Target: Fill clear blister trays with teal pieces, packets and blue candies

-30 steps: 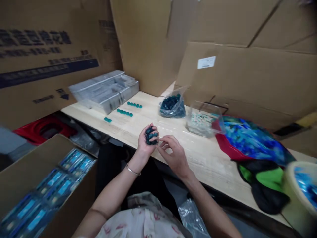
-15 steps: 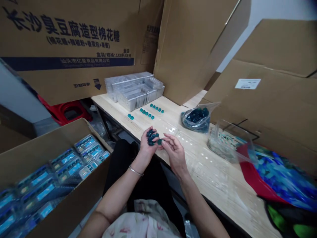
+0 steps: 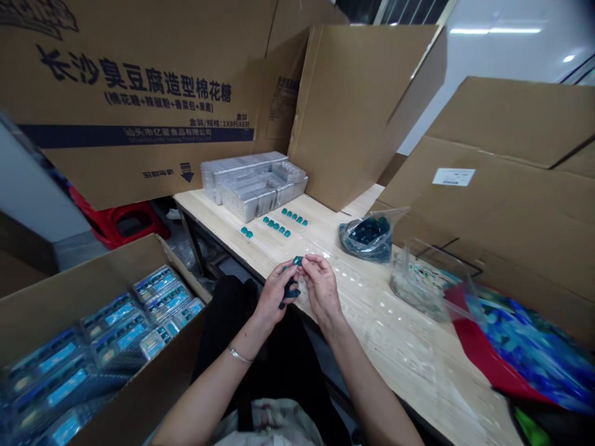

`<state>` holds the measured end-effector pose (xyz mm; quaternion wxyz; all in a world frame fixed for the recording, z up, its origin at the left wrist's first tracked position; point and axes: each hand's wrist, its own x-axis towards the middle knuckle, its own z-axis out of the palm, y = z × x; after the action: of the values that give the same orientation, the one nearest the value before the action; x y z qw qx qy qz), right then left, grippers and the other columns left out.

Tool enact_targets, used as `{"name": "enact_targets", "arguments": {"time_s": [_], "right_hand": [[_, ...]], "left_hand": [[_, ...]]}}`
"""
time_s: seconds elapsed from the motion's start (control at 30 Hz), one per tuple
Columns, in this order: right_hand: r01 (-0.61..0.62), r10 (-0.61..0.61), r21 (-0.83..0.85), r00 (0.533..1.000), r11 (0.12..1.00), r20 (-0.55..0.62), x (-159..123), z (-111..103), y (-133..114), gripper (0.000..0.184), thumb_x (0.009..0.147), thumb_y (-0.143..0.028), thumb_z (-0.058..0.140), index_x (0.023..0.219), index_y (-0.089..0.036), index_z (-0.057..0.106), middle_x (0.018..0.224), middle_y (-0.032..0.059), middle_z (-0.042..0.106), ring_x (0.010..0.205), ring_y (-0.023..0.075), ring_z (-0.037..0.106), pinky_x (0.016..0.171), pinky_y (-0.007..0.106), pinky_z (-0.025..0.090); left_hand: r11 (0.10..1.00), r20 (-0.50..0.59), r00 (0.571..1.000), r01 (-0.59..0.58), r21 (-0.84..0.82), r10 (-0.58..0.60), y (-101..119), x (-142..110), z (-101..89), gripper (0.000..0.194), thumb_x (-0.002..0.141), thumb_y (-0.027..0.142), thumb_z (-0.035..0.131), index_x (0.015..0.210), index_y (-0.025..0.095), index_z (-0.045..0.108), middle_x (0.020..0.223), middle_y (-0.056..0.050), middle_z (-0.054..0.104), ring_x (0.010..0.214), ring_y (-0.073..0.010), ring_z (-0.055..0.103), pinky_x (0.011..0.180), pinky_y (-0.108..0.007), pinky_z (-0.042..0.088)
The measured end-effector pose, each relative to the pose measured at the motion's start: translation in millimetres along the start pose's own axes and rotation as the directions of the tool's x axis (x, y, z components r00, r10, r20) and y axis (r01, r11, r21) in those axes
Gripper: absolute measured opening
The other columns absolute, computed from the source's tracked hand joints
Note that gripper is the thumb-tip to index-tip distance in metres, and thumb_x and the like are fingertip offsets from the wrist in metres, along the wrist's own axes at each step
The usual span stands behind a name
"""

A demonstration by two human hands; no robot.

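A small teal plastic piece [image 3: 297, 261] is held at the fingertips above the middle of a pale wooden table [image 3: 376, 303], and a clump of teal pieces [image 3: 290, 290] is kept lower down in the left hand [image 3: 275, 296]. The left hand is curled closed around the clump, which is largely hidden by the fingers. The right hand [image 3: 320, 290] is drawn into a pinch, with its thumb and forefinger pressed together on the small piece. Whether the left fingertips also touch that piece cannot be told. The exact shape of the pieces is too small to be made out.

Three short rows of teal pieces [image 3: 279, 227] are laid on the table at 11 o'clock from the hands, and a stack of clear plastic trays [image 3: 255, 186] is placed just beyond them. A clear bag of teal pieces [image 3: 367, 240] is seen at 2 o'clock. An open cardboard box of blister packs [image 3: 106, 328] is seen at 8 o'clock, cut off by the frame edge.
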<state>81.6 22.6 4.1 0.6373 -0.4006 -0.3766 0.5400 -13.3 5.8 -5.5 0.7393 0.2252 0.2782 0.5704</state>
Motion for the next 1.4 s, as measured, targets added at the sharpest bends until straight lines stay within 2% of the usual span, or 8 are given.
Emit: {"name": "enact_targets", "arguments": {"time_s": [0.3,0.53,0.77,0.9,1.03,1.17,1.27,1.4], "right_hand": [[0.121,-0.078,-0.405,0.99,0.906,0.12,1.8,-0.1,-3.8,0.026,0.068,-0.032,0.068,0.089,-0.018,0.067,0.077,0.0024,0.067,0.064,0.0133,0.06,0.065,0.027,0.051],[0.521,-0.252,-0.602,0.842,0.605,0.477,-1.1,-5.1,-15.9,0.022,0.078,-0.029,0.058,0.098,-0.025,0.067,0.089,0.0052,0.066,0.079,0.0189,0.06,0.08,0.035,0.047],[0.405,-0.242,-0.674,0.913,0.618,0.327,-5.7,3.0,-1.4,0.021,0.082,-0.031,0.05,0.087,-0.022,0.069,0.075,0.0048,0.065,0.056,0.0152,0.059,0.06,0.029,0.049],[0.485,-0.264,-0.638,0.871,0.599,0.414,-7.8,0.0,1.1,0.023,0.084,-0.029,0.048,0.098,-0.024,0.066,0.085,0.0053,0.065,0.064,0.016,0.06,0.067,0.031,0.05],[0.628,-0.222,-0.677,0.774,0.384,0.592,-7.2,-4.2,-1.9,0.026,0.087,-0.024,0.043,0.104,-0.022,0.062,0.09,0.0079,0.064,0.076,0.0196,0.061,0.076,0.035,0.049],[0.628,-0.294,-0.757,0.769,0.179,0.568,-2.2,-6.8,-1.2,0.024,0.087,-0.021,0.04,0.091,-0.017,0.063,0.08,0.0098,0.063,0.078,0.0223,0.061,0.074,0.037,0.049],[0.617,-0.374,-0.752,0.77,0.233,0.516,0.0,-7.8,-1.7,0.021,0.087,-0.02,0.042,0.093,-0.016,0.061,0.083,0.0089,0.063,0.076,0.0192,0.061,0.072,0.033,0.05],[0.688,-0.271,-0.647,0.725,0.33,0.633,-3.1,-5.9,-2.0,0.025,0.086,-0.02,0.047,0.109,-0.017,0.056,0.1,0.0093,0.061,0.085,0.0169,0.061,0.076,0.03,0.051]], "left_hand": [[0.862,-0.103,0.952,-0.21,0.46,0.287,4.0,2.2,-11.1,0.03,0.07,0.043,0.062,0.086,0.018,0.058,0.053,0.006,0.044,0.045,-0.0048,0.038,0.04,-0.013,0.03],[0.684,0.023,0.913,-0.322,0.654,0.408,17.0,1.4,-24.8,0.021,0.074,0.038,0.059,0.082,0.019,0.061,0.059,0.003,0.05,0.052,-0.0081,0.043,0.049,-0.018,0.035],[0.648,0.04,0.899,-0.345,0.679,0.436,14.2,0.1,-26.6,0.018,0.074,0.034,0.06,0.082,0.018,0.06,0.07,0.0,0.058,0.064,-0.0109,0.051,0.06,-0.02,0.039],[0.598,0.074,0.906,-0.335,0.728,0.417,15.1,-2.1,-29.0,0.019,0.076,0.035,0.056,0.086,0.019,0.059,0.073,0.0,0.059,0.065,-0.0112,0.051,0.063,-0.021,0.039],[0.521,0.13,0.892,-0.364,0.772,0.432,20.2,-4.5,-31.3,0.016,0.077,0.033,0.054,0.084,0.019,0.059,0.073,0.001,0.057,0.065,-0.0111,0.048,0.062,-0.02,0.037],[0.469,0.14,0.9,-0.341,0.815,0.412,22.8,-3.2,-34.9,0.014,0.077,0.031,0.053,0.082,0.019,0.057,0.067,0.003,0.053,0.06,-0.0102,0.046,0.06,-0.02,0.036],[0.482,0.088,0.928,-0.268,0.834,0.362,20.8,-0.8,-40.0,0.015,0.078,0.032,0.051,0.082,0.018,0.055,0.062,0.004,0.049,0.055,-0.0098,0.043,0.057,-0.021,0.034],[0.458,0.146,0.931,-0.296,0.838,0.333,18.4,-0.4,-42.9,0.018,0.08,0.034,0.047,0.085,0.018,0.053,0.061,0.004,0.048,0.055,-0.0096,0.042,0.057,-0.021,0.035]]}}
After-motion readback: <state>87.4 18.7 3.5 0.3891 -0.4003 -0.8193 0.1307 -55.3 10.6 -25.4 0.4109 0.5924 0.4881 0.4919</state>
